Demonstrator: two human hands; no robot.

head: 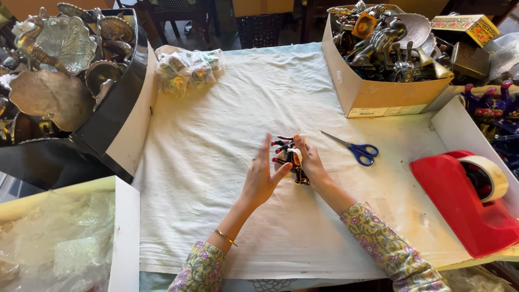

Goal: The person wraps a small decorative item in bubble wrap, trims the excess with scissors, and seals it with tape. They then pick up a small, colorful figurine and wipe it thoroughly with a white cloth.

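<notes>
A small dark painted animal figurine [290, 157] with red legs lies on its side on the white cloth [227, 135] in the middle of the table. My right hand [309, 160] grips it from the right, fingers curled over its body. Just left of the figurine, my left hand [261, 176] stands on edge with flat, straight fingers, the thumb touching the figurine's underside. Both forearms wear floral sleeves, and a thin gold bangle circles the left wrist.
Blue-handled scissors [357, 148] lie just right of my hands. A red tape dispenser [465, 197] sits at the right edge. A cardboard box [373, 94] of metal figurines stands behind, a black box [116, 103] of brass pieces at left, and wrapped items [186, 67] beside it.
</notes>
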